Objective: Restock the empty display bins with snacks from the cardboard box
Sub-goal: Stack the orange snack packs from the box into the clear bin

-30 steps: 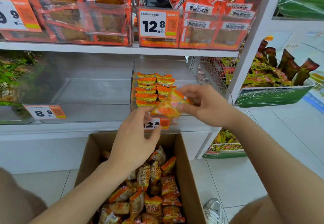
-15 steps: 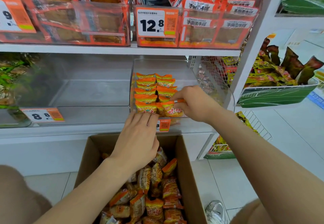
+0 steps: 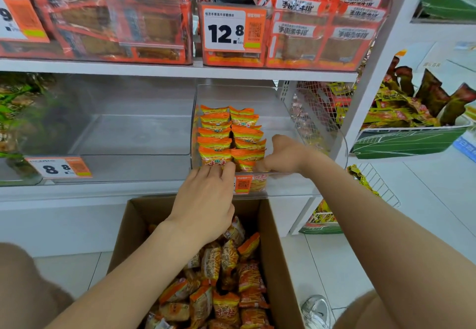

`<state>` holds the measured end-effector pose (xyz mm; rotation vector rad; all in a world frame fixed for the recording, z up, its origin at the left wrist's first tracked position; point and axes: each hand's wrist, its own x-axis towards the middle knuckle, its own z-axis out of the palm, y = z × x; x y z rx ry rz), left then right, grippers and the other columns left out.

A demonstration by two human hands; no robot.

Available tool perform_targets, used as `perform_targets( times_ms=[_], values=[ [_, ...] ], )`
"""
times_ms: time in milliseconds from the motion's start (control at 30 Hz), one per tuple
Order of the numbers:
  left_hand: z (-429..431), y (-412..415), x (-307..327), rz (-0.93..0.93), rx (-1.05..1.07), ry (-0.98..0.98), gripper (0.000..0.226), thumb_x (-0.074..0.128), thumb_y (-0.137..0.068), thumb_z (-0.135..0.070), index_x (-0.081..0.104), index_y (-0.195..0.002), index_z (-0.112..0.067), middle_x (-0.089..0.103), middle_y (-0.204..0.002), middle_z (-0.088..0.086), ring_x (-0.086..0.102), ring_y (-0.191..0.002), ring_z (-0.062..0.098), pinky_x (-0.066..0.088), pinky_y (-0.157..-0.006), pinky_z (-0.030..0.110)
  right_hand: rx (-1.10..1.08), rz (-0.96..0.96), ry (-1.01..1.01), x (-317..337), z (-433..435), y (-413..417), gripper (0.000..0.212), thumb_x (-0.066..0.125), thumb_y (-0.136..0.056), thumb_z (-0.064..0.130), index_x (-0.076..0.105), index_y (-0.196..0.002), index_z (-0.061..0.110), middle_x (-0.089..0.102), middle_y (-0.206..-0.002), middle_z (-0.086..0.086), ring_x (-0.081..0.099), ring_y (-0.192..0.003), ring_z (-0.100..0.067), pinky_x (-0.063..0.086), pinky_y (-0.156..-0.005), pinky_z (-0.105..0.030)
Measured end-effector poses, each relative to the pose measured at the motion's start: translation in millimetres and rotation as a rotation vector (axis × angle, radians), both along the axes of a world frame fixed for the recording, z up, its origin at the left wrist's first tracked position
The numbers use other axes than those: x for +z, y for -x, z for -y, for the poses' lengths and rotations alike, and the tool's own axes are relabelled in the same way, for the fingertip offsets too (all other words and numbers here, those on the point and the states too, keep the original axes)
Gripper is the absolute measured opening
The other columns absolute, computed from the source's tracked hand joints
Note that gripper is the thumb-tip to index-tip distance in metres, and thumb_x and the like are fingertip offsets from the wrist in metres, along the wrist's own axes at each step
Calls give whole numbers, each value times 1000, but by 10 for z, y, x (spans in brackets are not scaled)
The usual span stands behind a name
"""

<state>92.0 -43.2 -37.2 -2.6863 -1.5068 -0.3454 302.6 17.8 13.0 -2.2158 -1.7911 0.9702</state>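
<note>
Cardboard box (image 3: 139,220) nearest, directly under the left hand (image 3: 203,207), its loose snack packets (image 3: 231,290) heaped anyhow; we judge the left the nearer hand for the next pick. Left fingers lie straight on the left-row front packet (image 3: 215,159) at the clear bin (image 3: 291,187) rim. The right hand (image 3: 283,156) curls against the right-row front packet (image 3: 246,165), grip indiscernible; both rows (image 3: 226,132) run away from us, bin floor showing to their right.

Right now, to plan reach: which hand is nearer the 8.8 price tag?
Left. The left hand is right of the 8.8 price tag; the right hand is farther right.
</note>
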Motion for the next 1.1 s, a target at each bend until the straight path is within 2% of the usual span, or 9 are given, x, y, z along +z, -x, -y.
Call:
perform_targets(
  times_ms=[167,333,400,467,600,733,867,1000,1100],
  values=[
    [-48,8,-15,67,-21,41,43,52,-99,-28,36,-138,-19,61,-119,1,56,-106,21,46,-96,35,24,-161,15,-113,-125,132,27,76,-84,13,55,-101,13,63,-105,-8,60,-89,-19,49,-75,-33],
    [-126,42,-3,141,-25,30,36,54,-103,-20,43,-136,-21,58,-126,2,54,-111,21,50,-91,34,-40,-580,223,-79,-311,-7,54,80,-91,39,61,-136,15,67,-134,-6,64,-125,-27,55,-104,-44],
    [-127,36,-18,175,-27,22,36,54,-102,-18,46,-137,-21,58,-126,2,54,-113,21,50,-91,34,-210,-591,173,-64,-448,-36,78,70,-93,58,43,-156,19,52,-149,-13,52,-138,-37,48,-111,-54],
    [-113,33,-56,195,-25,1,38,55,-101,-18,48,-138,-21,58,-127,2,53,-114,21,50,-93,34,-367,-543,3,-142,-575,22,73,60,-101,54,35,-158,15,42,-159,-16,45,-142,-40,43,-115,-55],
    [-94,40,-113,212,-41,-45,37,59,-98,-15,51,-134,-20,61,-124,2,54,-113,21,51,-95,35,-406,-643,-55,-352,-781,253,21,50,-105,24,59,-120,12,70,-119,-16,69,-94,-27,57,-91,-44],
    [-114,128,-146,244,-79,-40,43,61,-98,-9,51,-138,-21,60,-130,0,52,-119,18,49,-100,33,-315,-638,-17,-370,-832,184,31,53,-100,26,63,-124,11,73,-107,-12,70,-99,-30,58,-98,-49],
    [-28,269,-153,240,-148,-62,44,62,-96,-4,56,-138,-18,53,-138,1,47,-131,19,47,-110,34,-203,-219,-350,-248,-632,76,23,54,-102,26,59,-88,8,58,-77,-9,55,-67,-25,45,-69,-32],
    [163,382,-262,272,-191,-176,14,61,-92,-9,61,-104,-16,56,-106,-1,51,-101,19,47,-84,30,-29,-117,-681,-1,98,347,15,55,-99,15,68,-92,14,68,-75,-1,61,-65,-13,46,-57,-26],
    [340,471,-578,171,-135,90,3,54,-96,-25,53,-94,-26,50,-92,-11,48,-89,12,48,-75,29,130,-204,-523,-19,666,627,21,58,-94,10,70,-77,14,67,-67,4,59,-61,-9,43,-56,-27]
  ],
)
